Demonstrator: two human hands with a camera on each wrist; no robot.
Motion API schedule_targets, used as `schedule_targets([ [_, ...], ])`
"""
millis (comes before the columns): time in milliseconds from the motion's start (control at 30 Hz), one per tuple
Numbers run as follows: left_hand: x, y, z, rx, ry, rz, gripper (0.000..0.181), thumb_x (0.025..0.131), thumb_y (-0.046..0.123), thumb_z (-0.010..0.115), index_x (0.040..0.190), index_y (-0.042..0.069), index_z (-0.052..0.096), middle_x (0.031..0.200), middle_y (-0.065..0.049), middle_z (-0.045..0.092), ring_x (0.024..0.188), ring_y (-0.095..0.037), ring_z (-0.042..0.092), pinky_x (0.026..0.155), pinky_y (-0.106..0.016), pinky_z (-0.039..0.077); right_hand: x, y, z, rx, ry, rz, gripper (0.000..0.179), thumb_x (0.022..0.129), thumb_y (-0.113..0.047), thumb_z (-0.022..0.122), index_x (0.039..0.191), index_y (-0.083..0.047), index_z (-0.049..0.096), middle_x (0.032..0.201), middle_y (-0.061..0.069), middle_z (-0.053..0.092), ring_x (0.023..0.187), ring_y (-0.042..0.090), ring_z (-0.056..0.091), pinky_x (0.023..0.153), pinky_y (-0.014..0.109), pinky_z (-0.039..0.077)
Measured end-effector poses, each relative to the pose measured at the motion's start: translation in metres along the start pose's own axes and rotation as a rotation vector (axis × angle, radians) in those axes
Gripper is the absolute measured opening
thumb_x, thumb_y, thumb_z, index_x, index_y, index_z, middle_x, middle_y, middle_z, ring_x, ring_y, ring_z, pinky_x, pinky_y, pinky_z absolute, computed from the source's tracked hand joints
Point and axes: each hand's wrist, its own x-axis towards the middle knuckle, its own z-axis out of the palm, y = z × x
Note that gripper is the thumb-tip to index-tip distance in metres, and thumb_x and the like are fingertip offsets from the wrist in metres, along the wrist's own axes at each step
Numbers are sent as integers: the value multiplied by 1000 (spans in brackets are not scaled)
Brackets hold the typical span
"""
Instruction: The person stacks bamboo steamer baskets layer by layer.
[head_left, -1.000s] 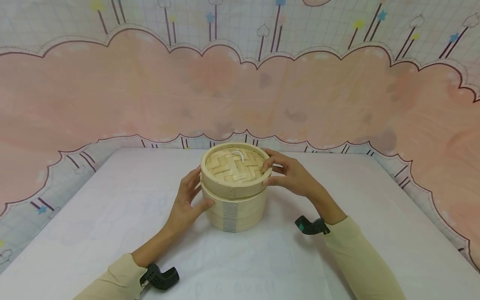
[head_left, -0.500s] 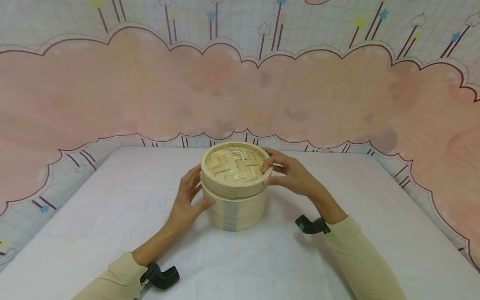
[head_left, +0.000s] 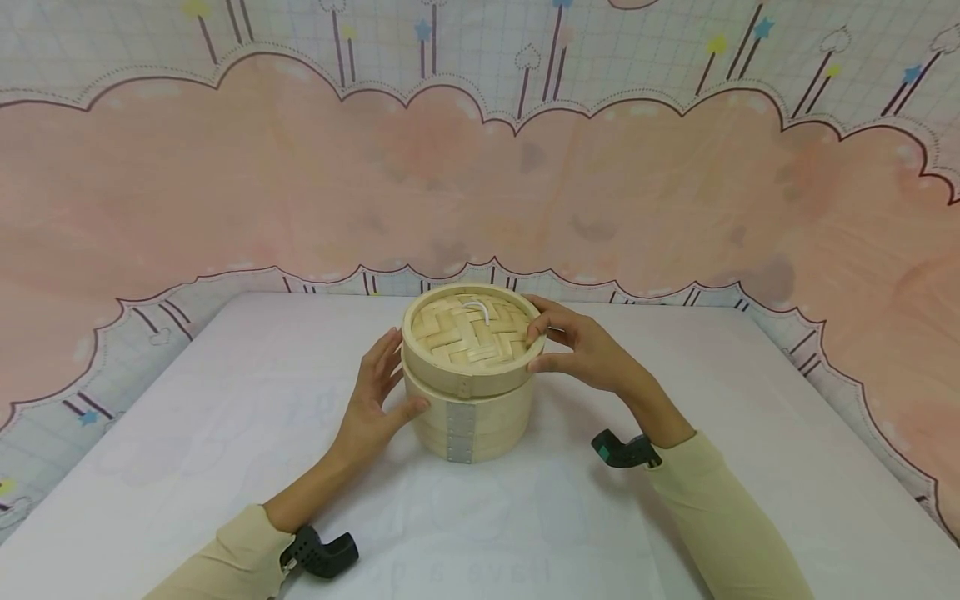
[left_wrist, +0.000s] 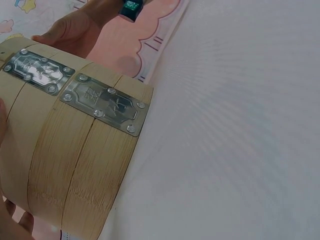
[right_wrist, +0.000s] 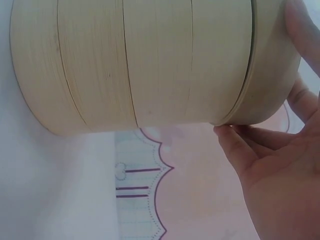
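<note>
A round bamboo steamer (head_left: pixel 498 425) stands upright on the white-covered table, with a woven lid (head_left: pixel 468 337) on top that has a small white loop handle (head_left: pixel 477 310). My left hand (head_left: pixel 372 404) holds the steamer's left side, thumb at the front and fingers round the back. On the other side, my right hand (head_left: pixel 585 346) grips the lid's rim, its index finger bent over the edge and its thumb below. Riveted metal plates (left_wrist: pixel 105 104) show on the bamboo wall in the left wrist view. A thin dark seam separates lid and body in the right wrist view.
The white cloth (head_left: pixel 225 433) covers the tabletop around the steamer. Behind it hangs a printed backdrop (head_left: pixel 315 183) in pink and white. Each wrist wears a black camera mount (head_left: pixel 324 554) close over the table.
</note>
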Motion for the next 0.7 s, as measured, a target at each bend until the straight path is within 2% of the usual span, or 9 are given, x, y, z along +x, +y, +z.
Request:
schedule_targets([
  [133, 0, 5, 0, -6, -1, -15, 92, 77, -19, 67, 148, 4, 13, 154, -23, 19, 138, -40, 24, 110, -58, 25, 0, -1, 0, 4, -9, 11, 30, 77, -11, 80, 98, -8, 58, 152, 8, 31, 139, 23, 29, 111, 42, 31],
  [333, 0, 5, 0, -3, 0, -15, 92, 77, -18, 67, 148, 5, 13, 153, -23, 20, 138, -40, 24, 110, -56, 26, 0, 1, -1, 0, -30, -16, 28, 79, -10, 79, 98, -7, 58, 152, 9, 30, 139, 24, 28, 111, 42, 31],
  [433, 0, -4, -1, 0, 4, -19, 94, 76, -19, 67, 149, 6, 13, 154, -21, 21, 138, -39, 24, 111, -53, 26, 1, 1, -1, -9, -36, -35, 27, 79, -9, 78, 97, -7, 58, 152, 10, 31, 139, 25, 28, 111, 43, 31],
  [567, -1, -18, -2, 7, 3, -30, 99, 76, -19, 69, 151, 12, 13, 155, -12, 22, 139, -31, 26, 112, -46, 28, 1, 0, 0, -20, -50, -57, 26, 80, -9, 78, 97, -8, 58, 152, 11, 30, 139, 26, 27, 110, 45, 31],
  [700, -1, -23, -3, 5, -1, -30, 98, 78, -14, 70, 152, 17, 14, 155, -3, 24, 140, -24, 27, 113, -44, 27, 1, -2, 1, -23, -60, -66, 26, 80, -9, 78, 96, -9, 59, 152, 12, 29, 140, 27, 26, 110, 44, 32],
])
